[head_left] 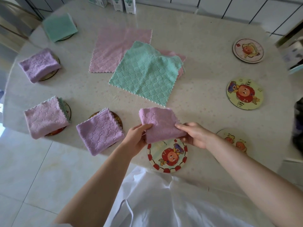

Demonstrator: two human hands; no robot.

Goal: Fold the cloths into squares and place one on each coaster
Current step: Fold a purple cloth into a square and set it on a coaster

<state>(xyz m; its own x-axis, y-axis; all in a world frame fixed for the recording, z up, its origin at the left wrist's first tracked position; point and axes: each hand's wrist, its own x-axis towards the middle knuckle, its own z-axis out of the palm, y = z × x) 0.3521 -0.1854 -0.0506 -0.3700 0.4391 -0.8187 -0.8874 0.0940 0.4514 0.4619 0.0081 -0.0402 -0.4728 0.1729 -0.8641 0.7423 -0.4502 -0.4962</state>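
Observation:
A folded purple cloth [159, 124] is held by both hands just above the near red-rimmed coaster [167, 155]. My left hand [136, 139] grips its left edge and my right hand [194, 134] pinches its right corner. On the table's left side, several folded cloths lie on coasters: purple [99, 131], pink [45, 117], purple [39, 64] and green [59, 27]. In the middle lie an unfolded green cloth [144, 74] and an unfolded pink cloth [113, 49]. Three bare coasters are on the right [248, 50], [245, 94], [234, 140].
The oval table [205, 66] has a pale patterned cover. Several small boxes [122, 4] stand at its far edge. A dark object [299, 126] sits at the right border. Tiled floor [32, 177] shows at the lower left, and white clothing fills the bottom.

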